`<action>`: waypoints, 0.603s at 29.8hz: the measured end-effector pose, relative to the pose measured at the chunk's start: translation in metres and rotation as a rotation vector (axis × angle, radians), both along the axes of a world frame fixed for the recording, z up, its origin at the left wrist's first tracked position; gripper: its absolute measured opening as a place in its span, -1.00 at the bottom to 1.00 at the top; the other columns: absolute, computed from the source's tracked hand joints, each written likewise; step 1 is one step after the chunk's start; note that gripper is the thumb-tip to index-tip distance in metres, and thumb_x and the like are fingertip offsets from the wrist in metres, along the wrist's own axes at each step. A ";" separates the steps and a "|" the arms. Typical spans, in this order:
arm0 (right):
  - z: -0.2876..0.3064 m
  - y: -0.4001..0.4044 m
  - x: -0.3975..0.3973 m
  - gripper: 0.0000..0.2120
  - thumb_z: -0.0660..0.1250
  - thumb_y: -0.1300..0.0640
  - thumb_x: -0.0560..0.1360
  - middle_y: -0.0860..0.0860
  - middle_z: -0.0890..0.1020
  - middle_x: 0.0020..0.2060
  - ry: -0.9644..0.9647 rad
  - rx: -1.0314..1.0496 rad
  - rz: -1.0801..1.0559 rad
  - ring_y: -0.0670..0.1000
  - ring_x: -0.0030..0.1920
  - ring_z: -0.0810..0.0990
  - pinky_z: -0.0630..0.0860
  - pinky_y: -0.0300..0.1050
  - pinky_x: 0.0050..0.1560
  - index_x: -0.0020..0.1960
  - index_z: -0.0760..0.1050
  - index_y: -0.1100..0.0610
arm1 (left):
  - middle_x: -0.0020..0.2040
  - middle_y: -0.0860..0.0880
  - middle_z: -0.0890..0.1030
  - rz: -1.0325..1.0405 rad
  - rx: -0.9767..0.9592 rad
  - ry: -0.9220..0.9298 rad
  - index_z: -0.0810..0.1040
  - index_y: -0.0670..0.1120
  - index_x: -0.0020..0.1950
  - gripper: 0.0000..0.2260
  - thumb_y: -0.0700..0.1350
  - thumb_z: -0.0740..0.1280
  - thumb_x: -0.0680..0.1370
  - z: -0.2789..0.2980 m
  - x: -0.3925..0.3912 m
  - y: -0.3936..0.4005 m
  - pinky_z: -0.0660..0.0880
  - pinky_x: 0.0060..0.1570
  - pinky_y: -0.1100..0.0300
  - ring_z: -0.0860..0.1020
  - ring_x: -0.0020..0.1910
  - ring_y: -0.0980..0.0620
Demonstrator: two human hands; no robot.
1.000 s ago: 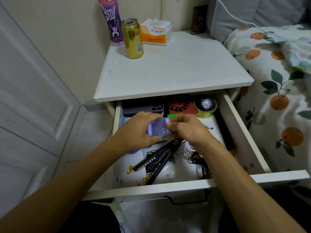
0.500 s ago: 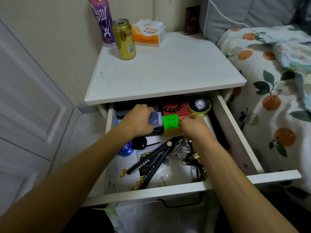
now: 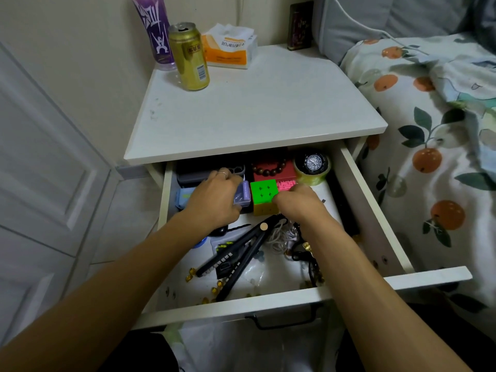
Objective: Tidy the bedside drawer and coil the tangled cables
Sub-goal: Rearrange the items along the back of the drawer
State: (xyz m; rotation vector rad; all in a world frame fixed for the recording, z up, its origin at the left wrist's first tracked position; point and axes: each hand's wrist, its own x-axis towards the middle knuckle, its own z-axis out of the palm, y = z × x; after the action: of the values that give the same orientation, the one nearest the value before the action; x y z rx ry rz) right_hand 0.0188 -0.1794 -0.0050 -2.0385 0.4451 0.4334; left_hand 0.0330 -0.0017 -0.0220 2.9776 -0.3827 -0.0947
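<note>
The drawer (image 3: 373, 210) stands pulled well out from under the white bedside table (image 3: 255, 111), and I would say the tidying is only partly done. Along the back of the drawer things sit in a fair row: a dark case (image 3: 196, 174) at the left, then a red box with a string of brown beads (image 3: 268, 167) on it, then a roll of yellowish tape with a watch (image 3: 312, 162) lying on top. Just in front of the red box is a colour cube (image 3: 264, 196) with its green face up.

The left hand (image 3: 214, 200) is curled round a small pale purple box (image 3: 243, 196), holding it just left of the cube, near the dark case. The right hand (image 3: 298, 204) sits just right of the cube with its fingers bent down toward something pink (image 3: 285, 185); whether it grips that I cannot tell.

The front half of the drawer looks untouched. A tangle of white cable (image 3: 281, 236) and a dark cable (image 3: 308, 260) lie in a heap in front of the right hand, not coiled. Left of them long black tongs (image 3: 241, 253) lie aslant, with small amber beads (image 3: 214, 289) scattered toward the drawer front. So the cables are all left to do, by my judgement.

On the table top, behind the drawer, stand a gold can (image 3: 190, 57), a purple bottle (image 3: 155, 30) and a tissue pack (image 3: 229, 48).
</note>
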 end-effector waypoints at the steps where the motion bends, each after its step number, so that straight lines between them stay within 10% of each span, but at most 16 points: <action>1: 0.000 0.000 0.000 -0.84 0.23 0.22 0.48 0.19 0.52 0.10 -0.013 -0.002 0.002 0.11 -0.12 0.45 0.31 -0.18 -0.33 0.05 0.46 0.21 | 0.27 -0.09 0.42 -0.007 -0.022 0.002 0.41 -0.07 0.41 -0.52 -0.11 0.39 0.49 -0.001 -0.001 0.001 0.49 0.11 0.00 0.37 0.28 -0.11; 11: 0.010 0.000 -0.010 -0.86 0.26 0.27 0.47 0.14 0.56 -0.05 -0.101 -0.150 -0.008 0.09 -0.19 0.48 0.33 -0.19 -0.32 0.01 0.53 0.25 | 0.33 -0.07 0.41 -0.042 -0.081 -0.042 0.39 -0.05 0.45 -0.49 -0.04 0.40 0.53 0.004 -0.009 0.004 0.44 0.21 -0.01 0.38 0.30 -0.11; 18: 0.011 0.012 -0.020 -0.71 0.34 0.26 0.47 0.10 0.64 0.11 -0.201 -0.082 0.242 0.12 0.14 0.58 0.48 -0.15 0.08 0.18 0.57 0.16 | -0.09 0.03 0.58 -0.054 0.013 0.059 0.56 -0.01 0.01 -0.88 -0.05 0.39 0.50 0.033 -0.040 0.042 0.50 -0.07 0.09 0.55 0.00 -0.04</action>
State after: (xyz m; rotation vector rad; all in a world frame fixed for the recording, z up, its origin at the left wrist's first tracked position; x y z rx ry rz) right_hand -0.0010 -0.1670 0.0055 -2.1994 0.0957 0.3546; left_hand -0.0065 0.0407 0.0111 2.9696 -0.4567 -0.1913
